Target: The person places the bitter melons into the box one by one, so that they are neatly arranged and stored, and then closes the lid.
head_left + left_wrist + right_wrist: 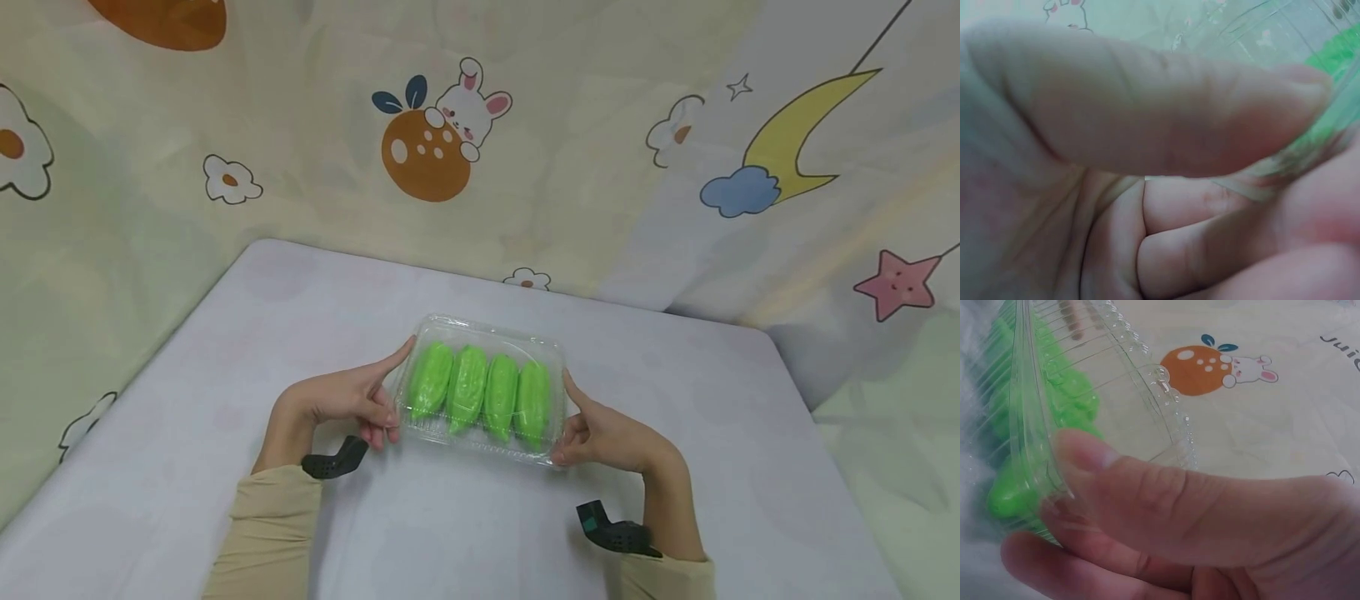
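A clear plastic box [483, 333] with a ridged rim holds several bright green, long, bumpy pieces [467, 387] lying side by side, tapered at their lower ends. By its left side my left hand [352, 400] grips it, with the thumb at the upper left edge and the other fingers bent lower down. My right hand [603, 433] pinches the opposite side between thumb and fingers. The right wrist view shows that thumb pressed against the clear wall [1129, 381], green showing through the plastic. In the left wrist view the thumb [1166, 112] hides most of the box.
Under the box is a white table [465, 525] with rounded far corners. A cloth backdrop [300, 100] printed with a rabbit, flowers, a moon and a star hangs behind and around it. Dark devices [618, 533] sit at both wrists, above beige sleeves [266, 529].
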Demonstrator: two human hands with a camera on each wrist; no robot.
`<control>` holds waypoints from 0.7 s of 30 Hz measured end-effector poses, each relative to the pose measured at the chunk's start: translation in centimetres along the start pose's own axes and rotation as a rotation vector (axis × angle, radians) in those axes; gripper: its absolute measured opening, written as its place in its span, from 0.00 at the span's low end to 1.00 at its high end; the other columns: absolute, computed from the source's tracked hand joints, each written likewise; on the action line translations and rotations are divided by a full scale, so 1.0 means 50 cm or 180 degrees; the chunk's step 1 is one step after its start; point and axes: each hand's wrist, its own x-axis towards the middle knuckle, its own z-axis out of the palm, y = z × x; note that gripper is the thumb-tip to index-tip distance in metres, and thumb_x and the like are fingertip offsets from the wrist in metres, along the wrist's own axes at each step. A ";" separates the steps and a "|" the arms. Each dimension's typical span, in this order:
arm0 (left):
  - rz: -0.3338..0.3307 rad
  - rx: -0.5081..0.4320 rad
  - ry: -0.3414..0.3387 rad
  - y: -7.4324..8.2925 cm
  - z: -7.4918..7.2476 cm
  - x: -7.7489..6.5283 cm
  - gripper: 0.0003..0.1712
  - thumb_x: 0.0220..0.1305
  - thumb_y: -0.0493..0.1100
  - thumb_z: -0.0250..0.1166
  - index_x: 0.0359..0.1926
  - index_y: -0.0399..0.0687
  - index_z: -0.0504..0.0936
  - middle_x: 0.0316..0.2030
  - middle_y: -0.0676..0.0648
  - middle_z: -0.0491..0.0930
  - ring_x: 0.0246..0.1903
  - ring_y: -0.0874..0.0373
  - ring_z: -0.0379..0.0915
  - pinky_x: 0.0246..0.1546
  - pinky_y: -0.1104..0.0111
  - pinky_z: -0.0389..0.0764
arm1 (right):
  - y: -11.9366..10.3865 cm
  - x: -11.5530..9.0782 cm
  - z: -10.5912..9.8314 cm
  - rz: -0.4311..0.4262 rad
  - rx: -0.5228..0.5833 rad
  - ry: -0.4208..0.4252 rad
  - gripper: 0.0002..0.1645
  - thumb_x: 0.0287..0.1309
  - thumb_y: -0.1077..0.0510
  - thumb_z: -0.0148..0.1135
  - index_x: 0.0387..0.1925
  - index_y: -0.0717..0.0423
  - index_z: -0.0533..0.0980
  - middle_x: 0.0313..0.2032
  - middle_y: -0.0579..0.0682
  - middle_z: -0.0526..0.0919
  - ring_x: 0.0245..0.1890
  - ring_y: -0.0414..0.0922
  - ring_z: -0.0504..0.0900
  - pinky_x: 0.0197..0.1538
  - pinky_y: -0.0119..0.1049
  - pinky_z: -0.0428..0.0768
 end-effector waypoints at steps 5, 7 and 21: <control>-0.0029 0.0026 0.0022 0.001 0.000 0.000 0.63 0.60 0.34 0.63 0.71 0.74 0.23 0.29 0.36 0.84 0.23 0.52 0.82 0.28 0.64 0.82 | 0.000 0.000 0.000 -0.0004 0.0005 -0.0003 0.73 0.47 0.56 0.73 0.73 0.46 0.24 0.29 0.52 0.83 0.34 0.47 0.82 0.40 0.35 0.77; -0.0047 0.0033 0.0027 0.003 0.000 0.000 0.63 0.60 0.34 0.63 0.71 0.75 0.23 0.30 0.36 0.84 0.23 0.52 0.82 0.28 0.64 0.83 | 0.000 0.000 -0.001 -0.0018 0.0003 -0.0008 0.73 0.47 0.56 0.73 0.73 0.45 0.24 0.29 0.52 0.83 0.34 0.47 0.82 0.40 0.34 0.77; -0.0092 0.0019 0.0028 0.006 0.001 0.001 0.62 0.61 0.33 0.62 0.71 0.76 0.23 0.30 0.35 0.84 0.23 0.52 0.82 0.29 0.63 0.83 | 0.002 0.001 -0.002 -0.0023 0.0028 -0.0030 0.74 0.47 0.55 0.73 0.73 0.43 0.23 0.30 0.53 0.83 0.34 0.48 0.82 0.40 0.35 0.78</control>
